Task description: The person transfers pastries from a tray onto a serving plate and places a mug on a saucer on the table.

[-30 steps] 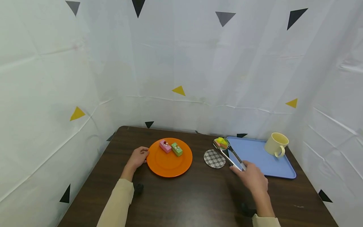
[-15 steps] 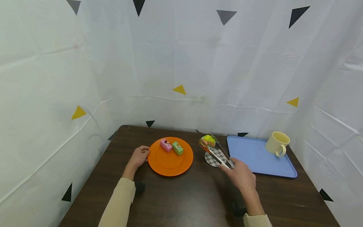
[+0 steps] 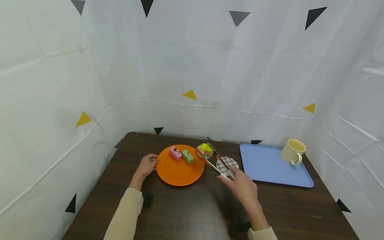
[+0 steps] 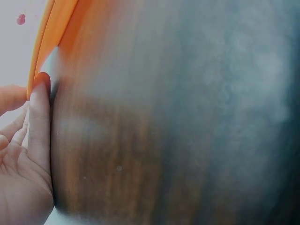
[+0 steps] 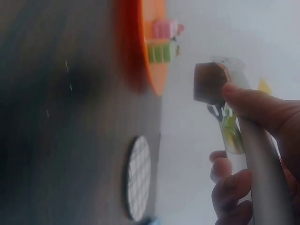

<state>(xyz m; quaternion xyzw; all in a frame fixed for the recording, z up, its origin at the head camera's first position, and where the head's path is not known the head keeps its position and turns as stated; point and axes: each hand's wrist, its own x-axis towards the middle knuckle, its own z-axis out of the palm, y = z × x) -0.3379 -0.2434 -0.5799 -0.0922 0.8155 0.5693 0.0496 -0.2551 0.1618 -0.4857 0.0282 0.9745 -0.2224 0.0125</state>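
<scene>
My left hand pinches the left rim of an orange plate; in the left wrist view, the thumb is on one side of the rim and the fingers on the other. On the plate lie a pink cake slice and a green cake slice. My right hand grips metal tongs. Between the tongs' tips is a small round food piece with a bright yellow top and some orange-pink, held beside the plate's upper right rim. The right wrist view shows my thumb along one tong arm.
A round checked coaster lies behind the tongs, partly covered by them. Farther right is a blue tray with a pale yellow mug at its back right. A white curtain with triangles surrounds the dark table.
My right hand has carried the tongs and the yellow-topped food piece left, from the tray's edge, past the coaster, to the plate's right side. My left hand stays at the rim.
</scene>
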